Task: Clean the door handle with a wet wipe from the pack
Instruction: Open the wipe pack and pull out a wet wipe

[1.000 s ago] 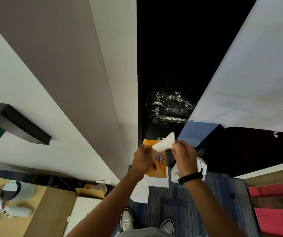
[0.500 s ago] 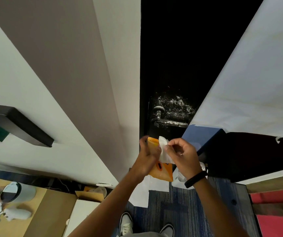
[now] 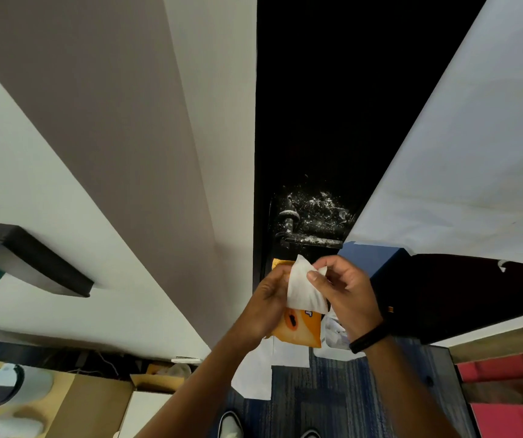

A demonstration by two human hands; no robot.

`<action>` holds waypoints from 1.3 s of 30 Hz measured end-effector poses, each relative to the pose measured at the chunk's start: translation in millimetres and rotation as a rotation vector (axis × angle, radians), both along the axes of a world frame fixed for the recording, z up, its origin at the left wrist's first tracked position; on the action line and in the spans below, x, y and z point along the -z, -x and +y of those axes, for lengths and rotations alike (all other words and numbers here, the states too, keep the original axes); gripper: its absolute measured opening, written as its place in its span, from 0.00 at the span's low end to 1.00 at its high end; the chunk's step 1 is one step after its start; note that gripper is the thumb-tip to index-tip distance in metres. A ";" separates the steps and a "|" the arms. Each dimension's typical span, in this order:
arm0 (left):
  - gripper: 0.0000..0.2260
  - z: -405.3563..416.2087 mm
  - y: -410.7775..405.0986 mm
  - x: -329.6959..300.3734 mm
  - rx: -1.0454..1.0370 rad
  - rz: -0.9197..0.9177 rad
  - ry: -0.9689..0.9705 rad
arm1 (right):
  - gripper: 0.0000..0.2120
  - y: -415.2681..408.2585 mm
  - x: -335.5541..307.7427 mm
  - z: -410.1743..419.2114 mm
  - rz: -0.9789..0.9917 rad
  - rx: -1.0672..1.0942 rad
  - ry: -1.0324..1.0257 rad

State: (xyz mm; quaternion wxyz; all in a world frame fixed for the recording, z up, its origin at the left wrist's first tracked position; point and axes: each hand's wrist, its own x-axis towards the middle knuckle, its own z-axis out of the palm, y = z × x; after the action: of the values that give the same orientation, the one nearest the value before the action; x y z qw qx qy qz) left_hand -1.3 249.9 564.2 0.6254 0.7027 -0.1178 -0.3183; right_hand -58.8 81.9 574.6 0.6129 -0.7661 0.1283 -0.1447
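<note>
Orange wipe pack (image 3: 298,327) sits gripped in the left hand (image 3: 266,303); the right hand (image 3: 345,292) pinches a white wet wipe (image 3: 301,289), apparently still partly tucked in the pack, just below the speckled door handle (image 3: 310,240).

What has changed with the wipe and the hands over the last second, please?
The right hand has drawn the wet wipe further out; it now hangs as a wider sheet over the orange pack. The left hand keeps its grip on the pack. The dirty door handle stays untouched.
</note>
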 end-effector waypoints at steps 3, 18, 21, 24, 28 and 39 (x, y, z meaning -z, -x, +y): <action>0.22 4.3 -5.0 -2.9 -0.014 0.223 0.025 | 0.06 -4.3 -1.5 4.7 -0.006 0.024 0.062; 0.17 18.4 -29.0 -3.9 0.068 0.085 0.096 | 0.03 -11.7 -16.6 10.1 -0.100 0.238 0.001; 0.32 12.6 -33.6 -1.0 0.088 0.280 0.069 | 0.04 -15.0 -20.5 5.7 -0.091 0.176 -0.123; 0.34 2.6 -35.2 3.5 0.069 0.303 -0.068 | 0.09 -19.6 -22.2 -3.5 -0.044 0.127 -0.219; 0.23 -8.1 -37.1 -5.9 0.073 0.280 -0.132 | 0.11 -27.3 -28.4 -18.4 0.003 0.021 -0.440; 0.12 -37.9 -43.7 -15.8 0.108 0.014 0.062 | 0.16 -42.7 -38.4 -50.6 0.065 -0.129 -0.338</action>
State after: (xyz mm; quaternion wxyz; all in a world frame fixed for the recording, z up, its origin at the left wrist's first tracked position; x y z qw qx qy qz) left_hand 42.4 212.0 580.0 0.6297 0.6733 -0.1611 -0.3525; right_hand -16.0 31.3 613.0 0.7365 -0.6631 0.1211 -0.0565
